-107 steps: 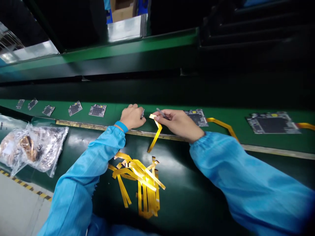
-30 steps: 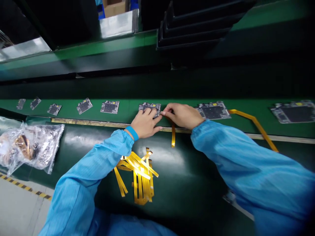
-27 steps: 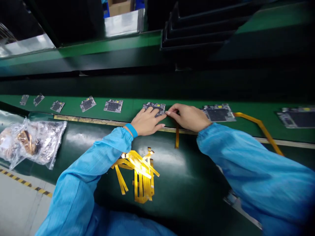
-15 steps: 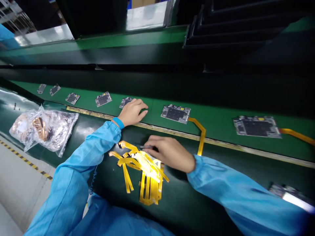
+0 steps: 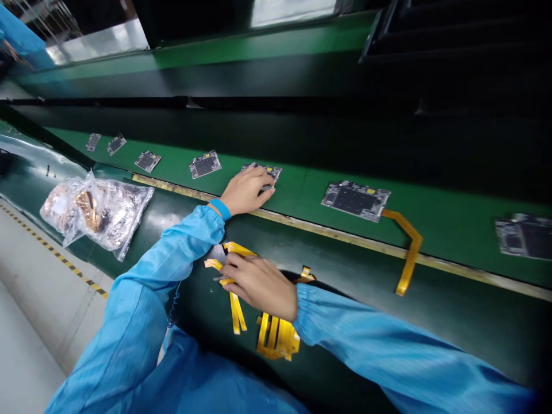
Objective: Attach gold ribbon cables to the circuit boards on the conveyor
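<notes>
My left hand [image 5: 248, 190]: fingers curled over grey rectangular circuit board [image 5: 272, 172] on green belt [image 5: 295, 201]; can't tell if gripping. My right hand [image 5: 259, 284]: closed on slim grey tool [image 5: 219, 279], over flat yellow ribbon cables [image 5: 280, 339]. Board just right [image 5: 356, 200] looks done, ribbon [image 5: 414, 247] at its edge; four boards farther left [image 5: 204, 165] bare, left to do, I'd judge

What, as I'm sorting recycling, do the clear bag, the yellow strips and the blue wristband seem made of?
Clear bag: likely thin, glossy plastic; it is see-through, with wrinkles catching light.
Yellow strips: probably smooth plastic film; they look thin, flat and shiny.
Blue wristband: matte, evenly coloured; fabric or rubber, I cannot tell which.
</notes>
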The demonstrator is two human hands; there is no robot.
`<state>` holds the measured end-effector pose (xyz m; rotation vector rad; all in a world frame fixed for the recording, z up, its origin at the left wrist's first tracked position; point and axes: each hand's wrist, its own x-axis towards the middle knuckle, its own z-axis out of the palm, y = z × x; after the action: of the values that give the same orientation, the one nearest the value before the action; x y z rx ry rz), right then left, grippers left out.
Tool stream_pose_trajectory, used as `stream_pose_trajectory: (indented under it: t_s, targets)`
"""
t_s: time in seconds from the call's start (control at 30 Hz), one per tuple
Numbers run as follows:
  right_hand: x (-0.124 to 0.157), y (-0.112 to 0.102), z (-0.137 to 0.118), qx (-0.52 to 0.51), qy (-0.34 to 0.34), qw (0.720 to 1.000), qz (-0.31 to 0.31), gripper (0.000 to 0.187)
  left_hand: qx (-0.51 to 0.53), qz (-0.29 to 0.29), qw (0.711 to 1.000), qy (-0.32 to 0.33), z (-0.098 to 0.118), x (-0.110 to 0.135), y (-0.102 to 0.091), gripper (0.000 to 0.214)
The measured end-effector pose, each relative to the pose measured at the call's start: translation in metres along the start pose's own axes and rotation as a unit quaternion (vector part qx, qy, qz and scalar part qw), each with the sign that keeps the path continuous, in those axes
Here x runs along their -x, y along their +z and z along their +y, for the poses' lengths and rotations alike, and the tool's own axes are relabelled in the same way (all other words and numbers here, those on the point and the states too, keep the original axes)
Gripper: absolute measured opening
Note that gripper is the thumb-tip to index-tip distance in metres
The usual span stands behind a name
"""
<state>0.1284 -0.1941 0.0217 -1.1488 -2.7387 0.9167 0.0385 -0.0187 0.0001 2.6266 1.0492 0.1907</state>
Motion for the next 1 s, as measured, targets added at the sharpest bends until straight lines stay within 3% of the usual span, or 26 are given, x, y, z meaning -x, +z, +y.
stream_pose_trajectory:
  t_s: [0.13, 0.23, 0.4, 0.6, 0.77, 1.0]
  targets:
    - [-0.009, -0.002, -0.002, -0.016, 0.025, 0.998, -0.047, 0.012, 0.004, -0.004, 1.0, -0.002, -0.003, 0.0, 0.0, 0.028]
    - [-0.005, -0.004, 0.005, -0.082, 0.032, 0.995, -0.042, 0.009, 0.009, -0.005, 1.0, -0.008, -0.005, 0.0, 0.0, 0.028]
    - [0.008, -0.008, 0.018, -0.213, 0.03, 0.976, 0.032, 0.019, 0.018, -0.001, 1.0, -0.018, -0.007, -0.003, -0.001, 0.027]
    - [0.019, -0.02, 0.031, -0.365, 0.041, 0.921, 0.129, 0.034, 0.027, 0.002, 0.999, -0.041, -0.003, -0.007, -0.004, 0.022]
    - [0.036, -0.045, 0.055, -0.346, 0.112, 0.916, 0.169, 0.045, 0.017, 0.007, 0.997, -0.081, 0.01, -0.016, -0.001, 0.014]
    - [0.058, -0.064, 0.125, -0.263, 0.207, 0.907, 0.257, 0.053, -0.047, -0.03, 0.994, -0.098, 0.038, -0.042, 0.005, 0.018]
